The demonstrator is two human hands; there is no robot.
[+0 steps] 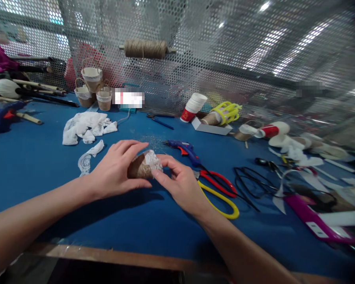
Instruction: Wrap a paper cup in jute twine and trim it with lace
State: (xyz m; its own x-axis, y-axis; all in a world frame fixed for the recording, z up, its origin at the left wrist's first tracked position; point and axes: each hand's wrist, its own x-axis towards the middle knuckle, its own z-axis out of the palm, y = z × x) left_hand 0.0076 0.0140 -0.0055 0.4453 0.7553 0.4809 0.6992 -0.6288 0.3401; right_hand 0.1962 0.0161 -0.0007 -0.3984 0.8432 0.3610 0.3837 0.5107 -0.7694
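A small cup wrapped in brown twine lies on its side between my hands, just above the blue table. My left hand curls round its base, thumb below and fingers above. White lace trim runs round the rim. My right hand pinches that lace edge between thumb and fingers. A loose lace strip lies left of my left hand, with a pile of white lace behind it. A blue glue gun and red-and-yellow-handled scissors lie by my right hand.
Finished-looking small baskets stand at the back left near a second glue gun. Pliers, stacked paper cups and a twine spool are behind. Black cable and a purple power strip occupy the right.
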